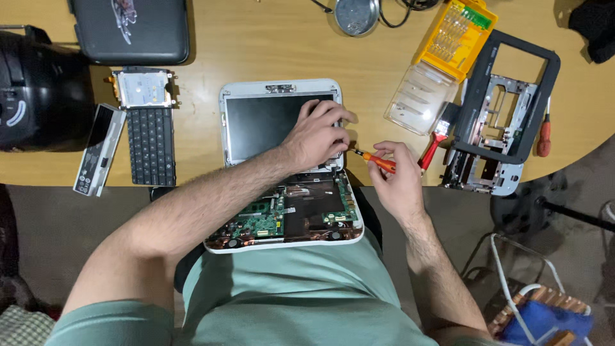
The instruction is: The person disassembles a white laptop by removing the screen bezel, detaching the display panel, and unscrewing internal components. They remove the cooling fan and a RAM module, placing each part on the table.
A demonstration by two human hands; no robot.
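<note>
Item: small white laptop (282,160), opened flat and stripped, its base resting on the person's lap with green circuit boards (259,224) exposed, its screen half (269,118) lying on the edge of the wooden table (269,45); long axis runs from the lap away toward the table, hinge line crosswise in the middle. Left hand (315,136): laid palm-down on the lower right corner of the screen, fingers spread and curled over the bezel, pressing it steady. Right hand (396,176): fingers pinched together around the orange handle of a small screwdriver (375,160); the tool lies nearly level, long axis left to right, tip pointing left and slightly up toward the right hinge, just beside the left hand's fingertips. Step in hand, as judged: working a screw at the right hinge; whether the tip is seated in a screw head cannot be told. The next move calls for keeping the tip square in the head and the screen braced so it does not shift. Surrounding stock: black detached keyboard (150,146), hard drive in bracket (142,88), dark closed case (131,29), yellow bit set with clear lid (451,38), grey laptop frame (506,109), red-handled screwdriver (544,138), round metal dish (355,16)
</note>
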